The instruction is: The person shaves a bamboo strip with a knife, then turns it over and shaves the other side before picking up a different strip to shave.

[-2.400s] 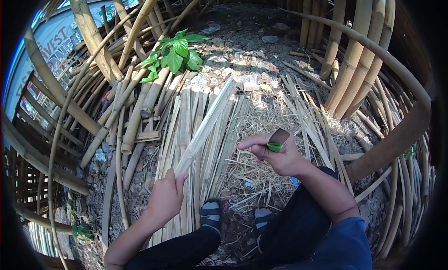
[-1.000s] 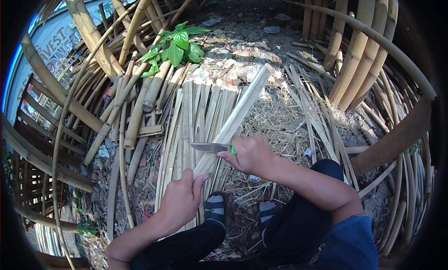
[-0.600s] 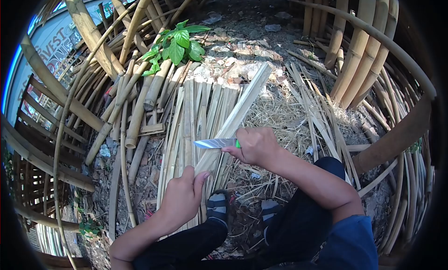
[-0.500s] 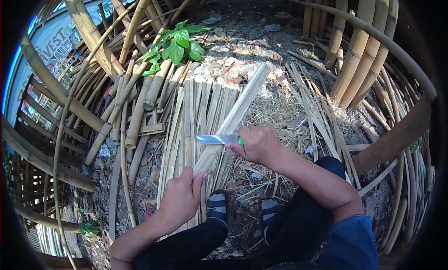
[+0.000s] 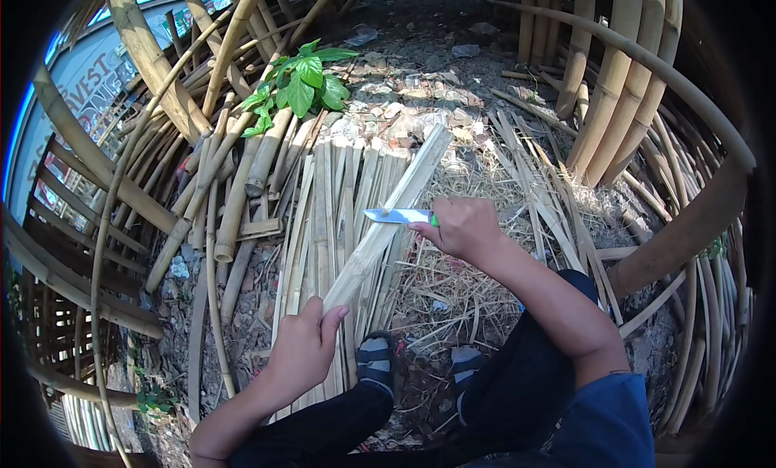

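My left hand [image 5: 303,348] grips the near end of a long split bamboo strip [image 5: 386,217], which slants up and away to the right. My right hand [image 5: 462,227] holds a knife with a green handle [image 5: 398,216]; its blade lies across the strip about midway along it, pointing left. Under the strip lies a flat row of bamboo slats [image 5: 327,217]. My feet in sandals [image 5: 372,361] rest just below the slats.
Thick bamboo poles [image 5: 614,96] lean at the right, and more poles [image 5: 234,185] are piled at the left. A green leafy plant [image 5: 301,86] grows at the back. Dry shavings [image 5: 477,193] and thin strips [image 5: 550,217] cover the ground to the right.
My right hand has slid the knife farther up along the strip, away from me. The left hand still holds the strip's near end, slightly lower in view.
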`<state>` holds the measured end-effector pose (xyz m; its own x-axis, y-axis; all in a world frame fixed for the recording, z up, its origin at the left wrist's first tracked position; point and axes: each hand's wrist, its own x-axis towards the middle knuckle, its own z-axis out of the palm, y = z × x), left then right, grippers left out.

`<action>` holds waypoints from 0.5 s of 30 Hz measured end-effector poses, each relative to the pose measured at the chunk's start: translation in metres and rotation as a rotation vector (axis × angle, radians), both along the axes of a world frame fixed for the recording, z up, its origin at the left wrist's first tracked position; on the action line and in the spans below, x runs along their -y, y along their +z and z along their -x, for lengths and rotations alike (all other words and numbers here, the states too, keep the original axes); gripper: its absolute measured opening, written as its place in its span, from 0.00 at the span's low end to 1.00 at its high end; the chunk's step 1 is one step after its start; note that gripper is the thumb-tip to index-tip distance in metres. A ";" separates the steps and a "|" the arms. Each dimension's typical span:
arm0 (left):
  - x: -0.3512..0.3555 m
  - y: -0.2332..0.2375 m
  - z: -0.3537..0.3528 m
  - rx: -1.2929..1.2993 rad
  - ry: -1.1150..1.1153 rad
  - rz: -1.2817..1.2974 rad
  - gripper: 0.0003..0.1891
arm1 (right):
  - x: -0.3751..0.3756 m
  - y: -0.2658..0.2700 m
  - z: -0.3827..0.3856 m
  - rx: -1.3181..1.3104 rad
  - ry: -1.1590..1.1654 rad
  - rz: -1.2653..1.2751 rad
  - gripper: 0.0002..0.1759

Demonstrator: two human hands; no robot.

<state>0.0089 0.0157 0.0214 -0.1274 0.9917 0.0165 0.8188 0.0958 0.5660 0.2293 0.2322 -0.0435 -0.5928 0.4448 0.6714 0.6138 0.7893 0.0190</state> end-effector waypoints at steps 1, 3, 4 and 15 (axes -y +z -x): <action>0.000 0.000 0.000 0.001 -0.001 -0.002 0.18 | -0.002 -0.002 -0.001 0.024 -0.007 0.010 0.33; 0.001 0.000 0.001 0.019 0.002 0.000 0.19 | -0.006 -0.005 -0.002 0.047 -0.016 0.017 0.33; 0.002 0.000 0.004 0.017 0.001 0.001 0.19 | -0.008 -0.008 -0.003 0.035 -0.025 -0.009 0.34; 0.010 -0.005 0.016 0.035 0.083 0.095 0.22 | -0.025 -0.013 -0.018 0.083 -0.106 -0.021 0.36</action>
<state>-0.0070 0.0057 0.0169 -0.2082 0.9746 -0.0829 0.7856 0.2171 0.5794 0.2472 0.2573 -0.0569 -0.5970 0.4942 0.6319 0.6894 0.7189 0.0892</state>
